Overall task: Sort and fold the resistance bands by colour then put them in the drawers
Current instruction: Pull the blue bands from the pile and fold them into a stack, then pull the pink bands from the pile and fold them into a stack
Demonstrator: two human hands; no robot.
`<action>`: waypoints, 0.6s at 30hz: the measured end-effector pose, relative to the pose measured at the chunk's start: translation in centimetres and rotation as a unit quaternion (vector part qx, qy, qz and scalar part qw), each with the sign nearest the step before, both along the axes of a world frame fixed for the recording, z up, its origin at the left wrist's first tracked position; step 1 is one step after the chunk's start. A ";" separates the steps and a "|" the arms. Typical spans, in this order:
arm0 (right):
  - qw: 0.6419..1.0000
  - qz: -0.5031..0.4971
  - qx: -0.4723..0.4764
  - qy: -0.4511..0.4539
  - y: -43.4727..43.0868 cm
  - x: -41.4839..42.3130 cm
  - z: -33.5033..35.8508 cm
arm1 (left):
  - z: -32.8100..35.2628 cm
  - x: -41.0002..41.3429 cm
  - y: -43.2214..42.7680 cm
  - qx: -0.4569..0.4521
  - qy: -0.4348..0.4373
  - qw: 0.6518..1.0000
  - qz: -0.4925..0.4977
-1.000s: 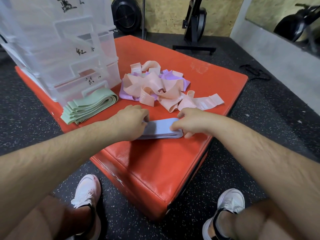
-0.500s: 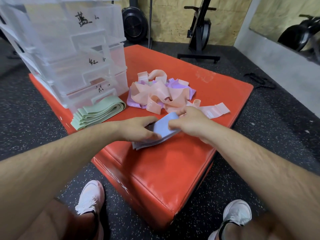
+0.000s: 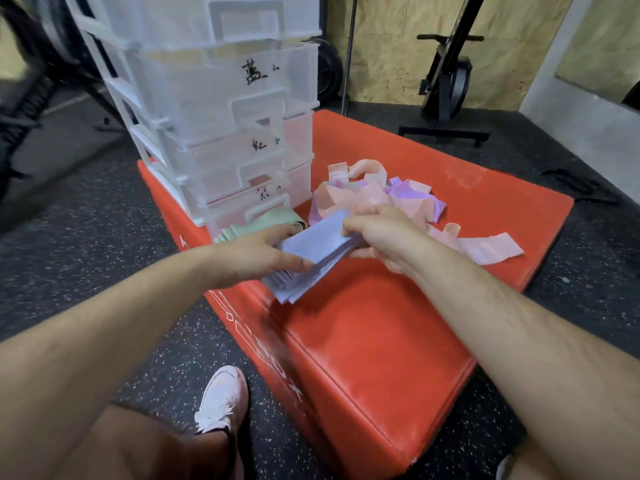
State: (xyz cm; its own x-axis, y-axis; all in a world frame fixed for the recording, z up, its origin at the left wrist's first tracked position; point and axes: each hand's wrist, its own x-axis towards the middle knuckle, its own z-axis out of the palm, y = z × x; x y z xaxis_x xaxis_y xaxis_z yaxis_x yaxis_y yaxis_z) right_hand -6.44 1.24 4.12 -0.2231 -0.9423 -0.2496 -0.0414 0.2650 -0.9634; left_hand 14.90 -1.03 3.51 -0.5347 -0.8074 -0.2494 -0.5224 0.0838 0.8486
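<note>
Folded blue stack (image 3: 311, 249) held aloft at frame centre — upper end gripped by right hand (image 3: 379, 237), lower end pinched by left hand (image 3: 254, 258). Fanned layers could be shed if loosened.

Left hand (image 3: 254, 252), right hand (image 3: 381, 237) pinch blue bands (image 3: 313, 242); forearms outstretched.

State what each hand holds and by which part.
The folded blue bands: right hand grips the far end, left hand holds the near end.

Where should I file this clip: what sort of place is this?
Probably a gym: speckled rubber flooring, a red padded box, an exercise machine by the wall, and resistance bands.
</note>
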 end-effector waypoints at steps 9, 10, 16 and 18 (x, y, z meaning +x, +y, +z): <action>0.995 -0.006 -0.043 0.090 -3.6 5.0 -5.3 | -2.0 3.0 -0.9 -0.273 -0.192 0.943 0.005; 0.993 -0.006 -0.052 0.108 -3.8 5.2 -5.6 | -2.4 3.0 -1.1 -0.270 -0.194 0.943 0.005; 0.970 0.045 -0.084 0.224 -4.6 5.4 -6.6 | -3.3 2.7 -1.6 -0.375 -0.262 0.889 -0.010; 0.941 0.080 -0.115 0.309 -4.8 5.1 -7.0 | -3.0 2.5 -1.5 -0.446 -0.303 0.842 -0.024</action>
State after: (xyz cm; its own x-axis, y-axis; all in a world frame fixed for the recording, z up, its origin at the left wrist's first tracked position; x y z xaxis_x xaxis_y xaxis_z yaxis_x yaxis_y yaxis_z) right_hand -1.30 -3.57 -2.85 -0.1090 -0.9894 0.0957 -0.6336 -0.0050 -0.7737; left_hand 17.41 -2.51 0.53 -0.5645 -0.7994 0.2057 -0.8149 0.5794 0.0153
